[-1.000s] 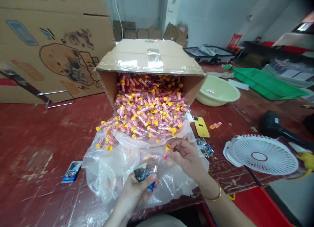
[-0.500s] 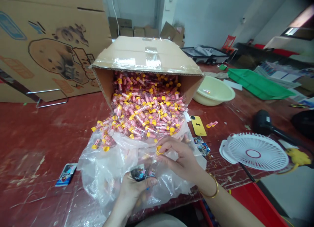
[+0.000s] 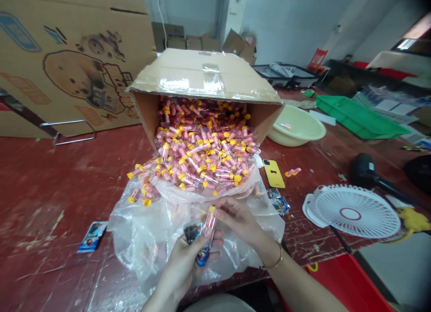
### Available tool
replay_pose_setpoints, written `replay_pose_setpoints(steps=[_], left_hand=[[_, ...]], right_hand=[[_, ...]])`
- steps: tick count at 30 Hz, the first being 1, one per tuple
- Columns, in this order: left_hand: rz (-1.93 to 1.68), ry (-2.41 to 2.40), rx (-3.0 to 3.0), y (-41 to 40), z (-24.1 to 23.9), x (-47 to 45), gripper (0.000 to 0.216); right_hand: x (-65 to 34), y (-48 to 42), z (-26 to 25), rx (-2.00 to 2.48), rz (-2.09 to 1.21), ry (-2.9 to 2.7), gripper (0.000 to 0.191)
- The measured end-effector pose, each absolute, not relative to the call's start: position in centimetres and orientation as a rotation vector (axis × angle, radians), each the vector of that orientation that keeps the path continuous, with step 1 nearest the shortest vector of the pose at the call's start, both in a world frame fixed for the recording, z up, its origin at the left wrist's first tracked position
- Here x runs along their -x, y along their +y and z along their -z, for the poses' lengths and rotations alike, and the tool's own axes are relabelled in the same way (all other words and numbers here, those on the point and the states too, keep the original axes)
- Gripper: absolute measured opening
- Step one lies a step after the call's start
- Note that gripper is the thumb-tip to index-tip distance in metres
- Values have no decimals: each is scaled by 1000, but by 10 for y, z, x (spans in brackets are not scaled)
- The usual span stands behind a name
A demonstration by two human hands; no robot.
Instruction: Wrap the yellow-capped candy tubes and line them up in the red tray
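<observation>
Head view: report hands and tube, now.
Left hand shut on card packets. Right hand pinching capped tube. Tube pile at box mouth ahead.

Yellow-capped pink tubes (image 3: 202, 155), green tray (image 3: 360, 116), red table (image 3: 67, 182)

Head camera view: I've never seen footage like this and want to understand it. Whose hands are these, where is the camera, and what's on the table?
No machine here: a person works bare-handed, and the one camera sits on their head, looking forward and down. The left hand grips small printed cards. The fingers of the right hand pinch a clear tube with a yellow cap, its lower end against the cards. Both hands are over a plastic sheet on the red table. Behind, a cardboard box on its side spills a pile of similar tubes. To the right lie a yellow phone, a white fan, a pale basin and a green tray.
</observation>
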State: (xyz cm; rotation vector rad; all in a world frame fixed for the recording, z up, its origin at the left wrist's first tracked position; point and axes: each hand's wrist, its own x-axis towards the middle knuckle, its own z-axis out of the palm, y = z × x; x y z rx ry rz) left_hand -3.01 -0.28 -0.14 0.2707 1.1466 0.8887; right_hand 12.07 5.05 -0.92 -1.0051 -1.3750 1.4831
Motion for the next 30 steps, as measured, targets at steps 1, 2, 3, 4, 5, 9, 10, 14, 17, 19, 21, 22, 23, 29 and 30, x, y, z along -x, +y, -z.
replay_pose_setpoints(steps=[1,2,3,4,5,9,10,14,17,19,21,22,23,29,30], left_hand=[[-895,1130,-245,-1,1,29,31],[-905,1116,-221,1,0,27,32],[-916,1104,-201,3,-1,25,32],[-929,1095,-185,5,-3,22,32],[-941,1090,-177,7,-4,20,31],[-917,1077,-218,13,-10,17,31],[-897,1071,-242,13,-11,18,32],[-861,1064,-357,7,-10,23,30],[-912,1063,-371,3,-8,21,26],[-927,1044,-332,1,-6,18,26],[-933,1025,-299,1,-6,16,27],[-932,1025,-290,1,-6,15,27],[-933,1029,-288,1,-6,14,26],[-962,1045,-329,2,-9,13,30],[-966,1045,-337,1,-9,13,30]], right_hand=[[-120,45,11,969,-1484,-1420,18],[-120,37,11,934,-1478,-1473,21],[-119,30,11,913,-1473,-1522,33],[-117,22,10,920,-1465,-1557,52],[-115,16,10,953,-1453,-1571,73],[-109,4,13,1077,-1474,-1519,85],[-110,6,14,1075,-1471,-1518,77],[-117,14,15,1083,-1188,-1589,65],[-119,16,14,1050,-1109,-1620,67],[-118,15,14,1016,-1139,-1631,66],[-116,13,14,1002,-1149,-1626,66],[-115,12,14,1009,-1144,-1620,67],[-115,12,15,1019,-1135,-1611,67],[-116,14,14,1011,-1128,-1591,64],[-117,15,14,1011,-1135,-1593,64]])
